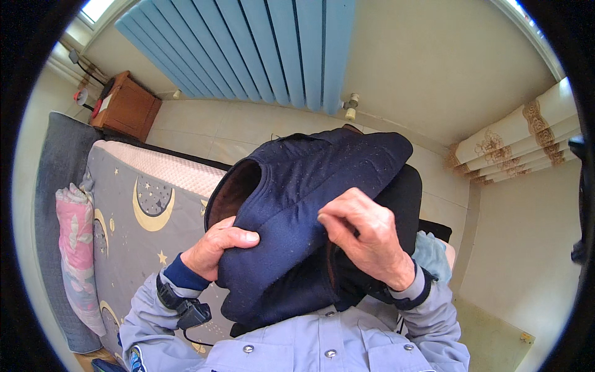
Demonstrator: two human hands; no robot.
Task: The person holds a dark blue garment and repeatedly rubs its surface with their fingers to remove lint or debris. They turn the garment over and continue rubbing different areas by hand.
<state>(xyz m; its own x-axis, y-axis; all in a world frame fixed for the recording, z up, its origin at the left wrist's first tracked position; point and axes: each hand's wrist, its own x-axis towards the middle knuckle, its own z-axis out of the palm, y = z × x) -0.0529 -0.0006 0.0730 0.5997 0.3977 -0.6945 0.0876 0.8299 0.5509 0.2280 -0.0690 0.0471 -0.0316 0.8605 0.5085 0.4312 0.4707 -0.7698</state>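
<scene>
A dark navy vest [297, 200] with a brown lining lies across my lap, its cloth dotted with small pale specks. One armhole [237, 190] gapes toward the left and shows the lining. My left hand [218, 244] grips the vest beside this armhole, thumb on the outer cloth and the other fingers hidden behind it. Over the right part of the vest is my right hand [365, 232], its thumb and index fingertips pinched together close to the cloth. I see nothing between those fingertips, and whether they touch the vest is unclear.
To the left is a bed with a grey moon-and-star sheet [139, 246] and a rolled pink quilt [76, 246]. A wooden nightstand [132, 107] stands beyond it. Ahead, a blue radiator [260, 51] hangs on the wall. A patterned curtain [516, 135] and light blue cloth [430, 253] are at right.
</scene>
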